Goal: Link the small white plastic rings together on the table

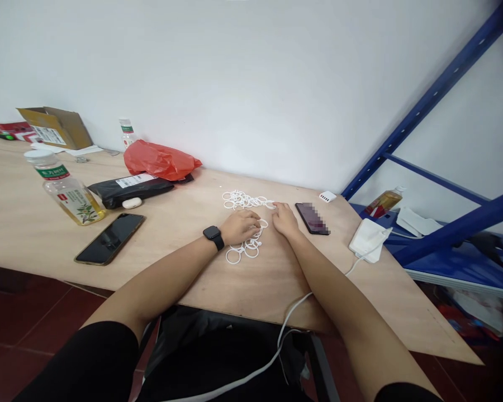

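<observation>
Several small white rings lie on the wooden table [33, 223] in two groups: a far pile [243, 199] and a nearer cluster [246, 249]. My left hand [242, 226], a black smartwatch [213, 237] on its wrist, rests palm down on the nearer rings with its fingers curled over them. My right hand [284, 219] lies beside it, fingers bent and touching rings at the edge of the far pile. What either hand pinches is too small to see.
A dark phone [313, 218] lies right of my right hand, another phone [110, 238] at front left. A tea bottle [65, 188], black pouch [131, 188], red bag [160, 160], cardboard box [55, 127], white charger [368, 239] with cable, and blue shelving [436, 167] surround.
</observation>
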Demonstrator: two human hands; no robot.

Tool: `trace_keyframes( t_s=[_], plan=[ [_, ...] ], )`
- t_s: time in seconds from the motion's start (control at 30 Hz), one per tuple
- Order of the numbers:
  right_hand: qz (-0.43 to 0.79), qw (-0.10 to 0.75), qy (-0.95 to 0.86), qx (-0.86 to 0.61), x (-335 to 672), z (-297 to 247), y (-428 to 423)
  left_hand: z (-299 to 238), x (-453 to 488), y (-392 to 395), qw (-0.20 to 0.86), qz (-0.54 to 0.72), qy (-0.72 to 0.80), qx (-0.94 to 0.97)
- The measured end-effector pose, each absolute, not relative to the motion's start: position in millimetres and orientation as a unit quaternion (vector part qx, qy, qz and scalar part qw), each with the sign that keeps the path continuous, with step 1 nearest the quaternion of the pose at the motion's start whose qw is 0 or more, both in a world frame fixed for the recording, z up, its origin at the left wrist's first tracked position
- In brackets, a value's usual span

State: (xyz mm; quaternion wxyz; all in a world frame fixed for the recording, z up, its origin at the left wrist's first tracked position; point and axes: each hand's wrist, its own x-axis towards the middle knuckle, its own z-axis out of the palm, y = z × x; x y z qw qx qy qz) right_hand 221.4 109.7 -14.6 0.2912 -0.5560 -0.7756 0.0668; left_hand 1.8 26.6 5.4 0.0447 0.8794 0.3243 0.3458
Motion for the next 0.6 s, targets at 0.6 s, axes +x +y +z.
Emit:
trace_keyframes(
  t_s=[0.6],
  plan=[
    [0.093,0.276,-0.806,-0.515,225,-1,90,11,8,17,0.14,0.348,0.345,0.86]
  ],
)
